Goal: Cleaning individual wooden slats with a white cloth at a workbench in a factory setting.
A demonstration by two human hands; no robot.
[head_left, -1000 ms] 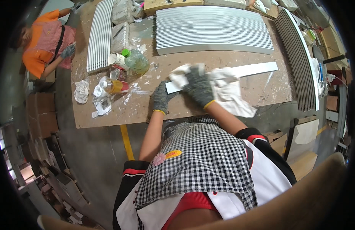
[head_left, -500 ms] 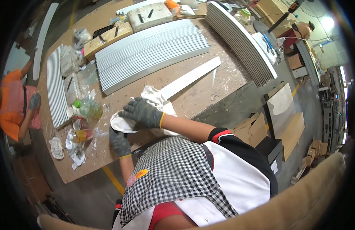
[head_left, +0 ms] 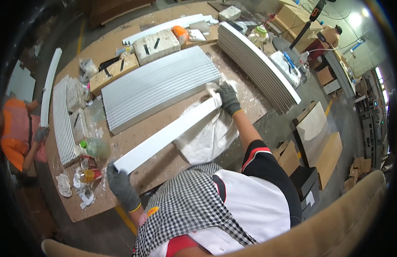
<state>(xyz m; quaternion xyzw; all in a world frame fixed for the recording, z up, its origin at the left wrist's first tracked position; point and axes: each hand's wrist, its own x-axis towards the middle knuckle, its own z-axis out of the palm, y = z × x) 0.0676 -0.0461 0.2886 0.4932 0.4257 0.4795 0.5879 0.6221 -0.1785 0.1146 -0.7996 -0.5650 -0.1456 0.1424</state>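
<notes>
A long white slat (head_left: 168, 135) is raised slantwise over the brown work table (head_left: 158, 171). In a grey glove, my left hand (head_left: 122, 186) grips its near left end. At the far right end my right hand (head_left: 228, 99), gloved too, is closed on a white cloth (head_left: 207, 139) pressed against the slat. The rest of that cloth hangs below the slat toward my checked apron (head_left: 185, 201). My right fingertips are partly hidden by the cloth. Just beyond the slat lies a wide stack of white slats (head_left: 160, 88).
More slats are stacked at the right (head_left: 258, 64) and left (head_left: 62, 120) of the table. Bottles (head_left: 95, 147) and crumpled scraps (head_left: 85, 188) lie near its left edge. A co-worker in orange (head_left: 16, 132) holds a slat (head_left: 50, 85); another person (head_left: 329, 38) is at back right.
The slat has come up off the table, with my left hand now on its near end. My right hand has moved far right with the cloth. The co-worker's slat has shifted.
</notes>
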